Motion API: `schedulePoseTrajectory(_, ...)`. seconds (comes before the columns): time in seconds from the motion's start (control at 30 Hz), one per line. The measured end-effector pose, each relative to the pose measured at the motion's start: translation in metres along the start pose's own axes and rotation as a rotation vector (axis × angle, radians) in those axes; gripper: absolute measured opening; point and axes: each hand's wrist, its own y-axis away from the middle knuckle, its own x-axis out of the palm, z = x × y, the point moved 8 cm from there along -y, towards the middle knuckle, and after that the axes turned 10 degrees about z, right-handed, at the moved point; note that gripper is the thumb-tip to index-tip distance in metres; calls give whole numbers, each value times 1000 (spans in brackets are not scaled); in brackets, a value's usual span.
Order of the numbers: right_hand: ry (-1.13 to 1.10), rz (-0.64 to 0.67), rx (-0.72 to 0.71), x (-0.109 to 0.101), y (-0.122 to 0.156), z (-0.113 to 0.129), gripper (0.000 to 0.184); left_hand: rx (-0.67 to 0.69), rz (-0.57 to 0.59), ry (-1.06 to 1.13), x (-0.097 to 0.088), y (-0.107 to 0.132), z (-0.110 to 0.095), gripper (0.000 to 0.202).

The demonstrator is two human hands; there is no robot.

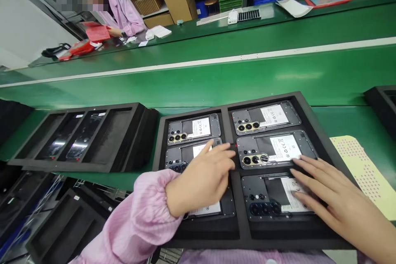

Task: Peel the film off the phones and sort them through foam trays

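A black foam tray (230, 121) lies in front of me on the green conveyor belt, holding several opened phone backs with camera rings and white battery labels. My left hand (202, 177) rests over the left column, fingers stretched toward the middle phone (185, 156). My right hand (331, 194) lies flat with fingers spread on the lower right phone (272, 198), fingertips near the middle right phone (272, 150). Neither hand holds anything.
A second black tray (123, 140) with two dark phones stands to the left. A yellow perforated sheet (361, 169) lies at the right. Another tray edge (382, 99) shows far right. Two other people sit across the belts with red trays and papers.
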Motion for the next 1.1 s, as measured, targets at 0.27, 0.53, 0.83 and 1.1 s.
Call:
schedulePoseTrajectory(0.27,-5,19,3,1,-3,-2,37,81,-141,124,4,-17,7,23)
schedulePoseTrajectory(0.53,-35,20,9,1,-4,-6,36,395,46,88,18,-4,-25,21)
schedulePoseTrajectory(0.83,-48,-2,49,4,1,-5,37,376,250,-38,32,0,-48,18)
schedulePoseTrajectory(1.1,-65,-3,45,3,1,-6,33,368,176,-38,35,-3,-49,24)
